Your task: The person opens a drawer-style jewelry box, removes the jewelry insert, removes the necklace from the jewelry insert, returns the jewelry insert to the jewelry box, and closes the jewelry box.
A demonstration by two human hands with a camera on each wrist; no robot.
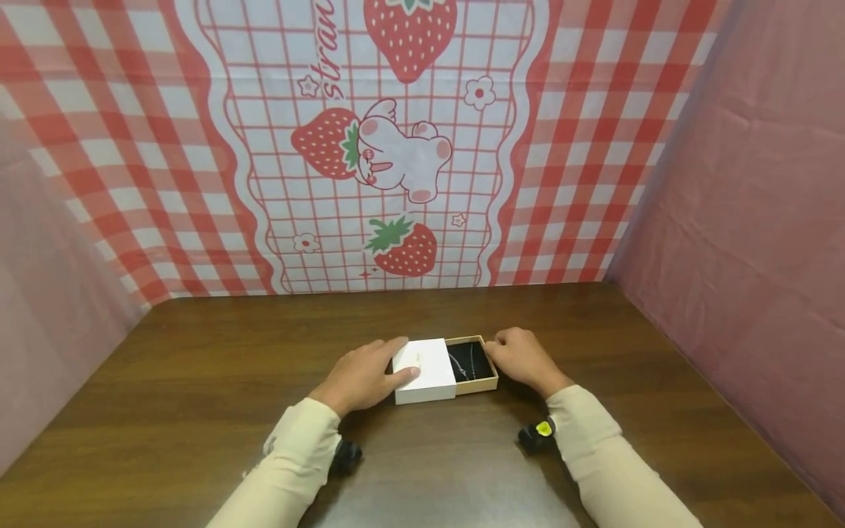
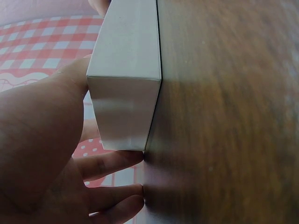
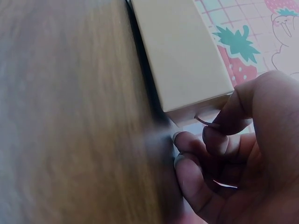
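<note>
A white box sleeve [image 1: 425,392] lies on the table with its kraft-coloured drawer [image 1: 480,385] slid partway out to the right. Inside the drawer, a black insert [image 1: 480,353] carries a thin silvery chain [image 1: 472,363]. My left hand [image 1: 359,378] grips the sleeve at its left end, thumb on the top and fingers at the far corner. In the right wrist view, a small ribbon pull tab [image 3: 203,122] sticks out from the drawer's end. My right hand [image 1: 526,361] pinches that tab between thumb and finger, its other fingers curled beneath.
The brown wooden table [image 1: 218,411] runs back to a red-and-white checked cloth [image 1: 581,147] with strawberry prints. Pink cloth [image 1: 759,242] hangs on both sides. Dark wrist-worn devices [image 1: 533,438] sit under both forearms, close over the tabletop.
</note>
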